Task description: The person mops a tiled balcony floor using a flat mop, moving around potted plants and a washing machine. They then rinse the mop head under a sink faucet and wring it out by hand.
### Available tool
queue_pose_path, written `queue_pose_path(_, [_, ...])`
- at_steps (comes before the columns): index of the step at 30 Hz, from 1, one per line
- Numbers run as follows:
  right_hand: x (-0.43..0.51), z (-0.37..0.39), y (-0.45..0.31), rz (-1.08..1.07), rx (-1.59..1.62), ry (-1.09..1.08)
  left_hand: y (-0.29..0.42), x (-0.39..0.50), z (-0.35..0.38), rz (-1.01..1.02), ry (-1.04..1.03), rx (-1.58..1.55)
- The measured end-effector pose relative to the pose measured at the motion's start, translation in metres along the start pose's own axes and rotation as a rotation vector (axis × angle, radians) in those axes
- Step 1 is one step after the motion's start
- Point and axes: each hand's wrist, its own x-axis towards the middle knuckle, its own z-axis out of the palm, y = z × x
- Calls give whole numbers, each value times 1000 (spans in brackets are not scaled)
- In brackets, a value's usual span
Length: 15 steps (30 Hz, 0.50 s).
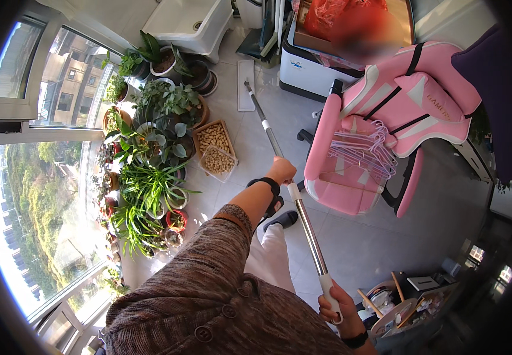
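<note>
A flat mop's metal pole (310, 230) runs slantwise across the view, from beside my torso out to the floor. My left hand (281, 170) grips it around the middle, just above a white collar. Around the white end grip (329, 290), near my waist, the fingers of my right hand (341, 306) are closed. At the far end, the white rectangular mop head (246, 100) lies flat on the grey tile floor (267, 133). It rests between the potted plants and a white storage box.
Potted plants (158, 173) line the window on the left. Beside them, a basket of peanuts (214, 137) touches a clear tub (218, 160). A pink gaming chair (345, 195) bearing hangers (367, 153) stands right. Ahead are a white sink (185, 22), a broom (269, 51) and the storage box (311, 69).
</note>
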Motion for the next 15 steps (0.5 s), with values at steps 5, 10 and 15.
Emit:
queue_pose_path(5, [-53, -29, 31, -12, 182, 91, 58, -18, 11, 7, -78, -23])
queue_pose_path(10, [-79, -36, 50, -44, -168, 230, 98, -22, 55, 69, -23, 36])
queue_pose_path(15, [-91, -7, 43, -72, -667, 425, 107, -26, 74, -241, 102, -1161])
